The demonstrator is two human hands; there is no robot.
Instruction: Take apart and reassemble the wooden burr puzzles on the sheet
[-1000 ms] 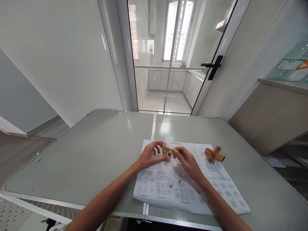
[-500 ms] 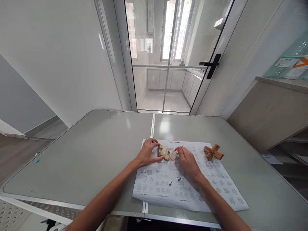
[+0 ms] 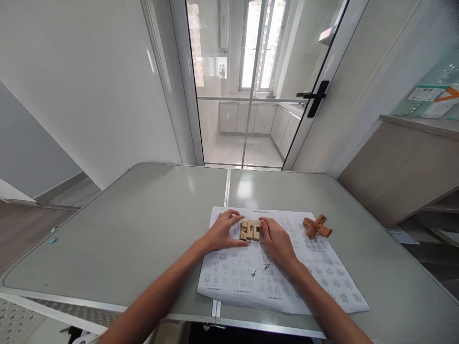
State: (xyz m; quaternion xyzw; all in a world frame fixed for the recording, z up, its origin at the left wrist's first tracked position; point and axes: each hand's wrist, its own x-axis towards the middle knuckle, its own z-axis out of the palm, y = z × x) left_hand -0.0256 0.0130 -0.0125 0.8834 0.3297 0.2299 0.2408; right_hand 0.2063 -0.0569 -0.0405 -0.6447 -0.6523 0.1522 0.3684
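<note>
Three notched light wooden puzzle pieces stand side by side on a printed paper sheet (image 3: 247, 272): a left piece (image 3: 244, 230), a middle piece (image 3: 250, 230) and a right piece (image 3: 256, 231). My left hand (image 3: 223, 232) is at the left piece, thumb and forefinger spread beyond its near and far ends, with a gap at the palm. My right hand (image 3: 278, 239) has its fingers curled together at the right edge of the right piece, touching it. Its thumb is partly hidden.
A brown wooden cross-shaped puzzle (image 3: 317, 226) lies on the sheet's right edge. The grey folding table (image 3: 161, 215) has a metal seam down its middle. Beyond the table is a glass door (image 3: 247, 119). A shelf with plastic bottles (image 3: 428, 102) stands at the right.
The right piece has turned from slanted to straight and now sits close to the middle one. The left piece is nearer the others, and my left hand's fingers are wider apart.
</note>
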